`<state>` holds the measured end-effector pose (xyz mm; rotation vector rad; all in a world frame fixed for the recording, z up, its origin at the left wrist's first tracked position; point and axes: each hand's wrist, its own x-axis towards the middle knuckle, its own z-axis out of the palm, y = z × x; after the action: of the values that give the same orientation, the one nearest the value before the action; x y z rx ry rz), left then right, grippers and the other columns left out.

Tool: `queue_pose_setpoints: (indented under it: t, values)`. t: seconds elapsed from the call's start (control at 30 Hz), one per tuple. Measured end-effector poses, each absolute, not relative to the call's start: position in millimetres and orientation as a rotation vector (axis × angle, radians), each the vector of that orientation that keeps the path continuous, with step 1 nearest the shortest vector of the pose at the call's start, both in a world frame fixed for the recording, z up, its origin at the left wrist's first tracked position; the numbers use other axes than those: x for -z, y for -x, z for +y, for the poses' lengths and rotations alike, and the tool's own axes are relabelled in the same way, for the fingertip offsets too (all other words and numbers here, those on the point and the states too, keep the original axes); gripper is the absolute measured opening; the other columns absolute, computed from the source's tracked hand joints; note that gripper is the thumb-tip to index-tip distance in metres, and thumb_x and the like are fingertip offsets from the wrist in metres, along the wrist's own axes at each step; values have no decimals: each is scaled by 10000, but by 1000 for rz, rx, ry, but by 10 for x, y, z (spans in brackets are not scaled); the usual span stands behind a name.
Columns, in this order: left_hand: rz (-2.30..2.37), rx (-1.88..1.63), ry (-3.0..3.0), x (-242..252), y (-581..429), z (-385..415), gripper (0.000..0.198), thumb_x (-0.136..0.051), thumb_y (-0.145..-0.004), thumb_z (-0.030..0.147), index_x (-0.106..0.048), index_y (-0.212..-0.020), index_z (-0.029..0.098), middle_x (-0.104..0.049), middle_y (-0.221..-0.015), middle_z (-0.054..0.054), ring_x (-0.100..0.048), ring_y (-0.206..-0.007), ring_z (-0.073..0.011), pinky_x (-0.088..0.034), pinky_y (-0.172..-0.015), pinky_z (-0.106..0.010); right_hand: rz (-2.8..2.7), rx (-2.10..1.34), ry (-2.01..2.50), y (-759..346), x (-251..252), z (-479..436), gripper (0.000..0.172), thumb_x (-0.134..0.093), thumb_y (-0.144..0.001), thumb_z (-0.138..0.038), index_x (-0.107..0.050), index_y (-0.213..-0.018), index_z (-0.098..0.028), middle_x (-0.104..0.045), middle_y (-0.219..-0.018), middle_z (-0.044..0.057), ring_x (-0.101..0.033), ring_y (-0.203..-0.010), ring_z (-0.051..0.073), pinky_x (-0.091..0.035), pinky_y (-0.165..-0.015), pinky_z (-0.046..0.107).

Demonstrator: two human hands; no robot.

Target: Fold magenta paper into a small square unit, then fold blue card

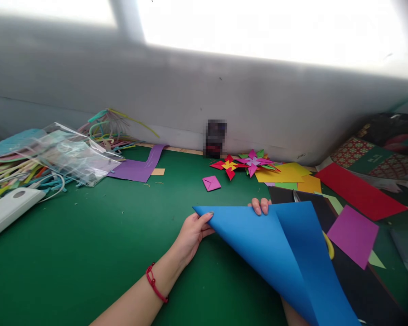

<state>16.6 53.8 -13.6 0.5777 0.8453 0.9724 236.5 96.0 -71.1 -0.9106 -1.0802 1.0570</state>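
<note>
A large sheet of blue paper (255, 240) is held up above the green table, one part folded over toward its pointed left corner. My left hand (199, 228) pinches it near that corner, thumb on top and fingers beneath; a red cord bracelet circles the wrist. Behind the sheet, my right hand (260, 206) grips the top edge, and only a few fingertips show over it. The rest of that hand is hidden by the paper. Just beyond lies a small folded pink paper square (211, 183).
Folded paper flowers (251, 162) and yellow sheets (282, 173) lie at the back. At right are a black board (353, 280) with scissors (329, 246), a purple square (353, 235) and red paper (360, 190). Plastic bags (78, 154), pipe cleaners and a white device (12, 210) crowd the left.
</note>
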Motion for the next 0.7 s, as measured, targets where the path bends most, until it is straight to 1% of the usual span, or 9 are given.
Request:
queue_pose_setpoints:
  t: [0.13,0.23,0.37,0.4,0.47,0.5,0.57,0.6,0.7]
  values:
    - [768,-954,-494,160,-145,538,278,-566,-787,330,-544,-993,143,-643,-929,-99,-625,-789,-192,-517,-729,-351,-1325,-1222,984,-2358,637,962,653,-242,-460,-894,-397,-547,-266,-443,-588,32,-416,-521,185,-391,-564,340]
    - [795,-930,-516,161,-158,535,399,-621,-749,307,-502,-1104,168,-606,-1075,-123,-606,-907,-227,-511,-766,-366,-1317,-1391,840,-2290,496,928,586,-408,-452,-841,-399,-500,-257,-472,-585,30,-458,-536,191,-422,-558,346]
    - [938,-998,-587,173,-119,593,502,-698,-678,267,-491,-1122,157,-580,-1140,-146,-573,-1000,-272,-497,-815,-383,-1236,-1514,862,-2174,261,776,435,-482,-673,-660,-501,-535,-249,-558,-688,37,-515,-618,191,-445,-656,356]
    - [967,-1016,-621,174,-92,617,511,-704,-671,266,-492,-1124,160,-581,-1142,-144,-573,-1002,-277,-495,-819,-388,-1212,-1512,878,-2157,212,734,390,-484,-721,-605,-539,-576,-247,-589,-759,40,-540,-690,198,-445,-703,356]
    - [1013,-1047,-703,168,-22,666,514,-714,-657,259,-504,-1118,164,-589,-1135,-136,-577,-998,-278,-488,-830,-391,-1170,-1511,971,-2148,147,674,295,-469,-797,-502,-614,-755,-248,-612,-992,51,-548,-908,220,-429,-792,352]
    - [1022,-1049,-747,161,16,691,510,-718,-651,254,-514,-1109,160,-594,-1128,-135,-578,-997,-276,-481,-840,-390,-1101,-1516,1014,-2157,133,662,310,-427,-825,-494,-620,-870,-255,-590,-1099,53,-548,-944,222,-437,-788,357]
    - [1024,-1013,-802,142,89,734,497,-736,-624,246,-544,-1070,142,-615,-1092,-139,-589,-976,-281,-475,-845,-393,-1001,-1649,1034,-2207,132,669,382,-389,-836,-518,-598,-1016,-252,-556,-1191,67,-574,-951,229,-450,-790,382]
    - [1019,-1011,-817,132,121,753,498,-740,-616,249,-552,-1063,139,-620,-1084,-139,-593,-969,-281,-474,-845,-394,-972,-1698,1038,-2243,139,681,416,-379,-838,-526,-586,-1059,-240,-559,-1193,82,-585,-950,231,-451,-801,391]
    - [1014,-1039,-825,113,190,799,521,-744,-608,254,-550,-1077,136,-613,-1102,-142,-594,-970,-279,-468,-854,-395,-973,-1825,1110,-2375,140,696,449,-429,-819,-527,-610,-1053,-189,-657,-1006,117,-622,-903,249,-465,-787,391]
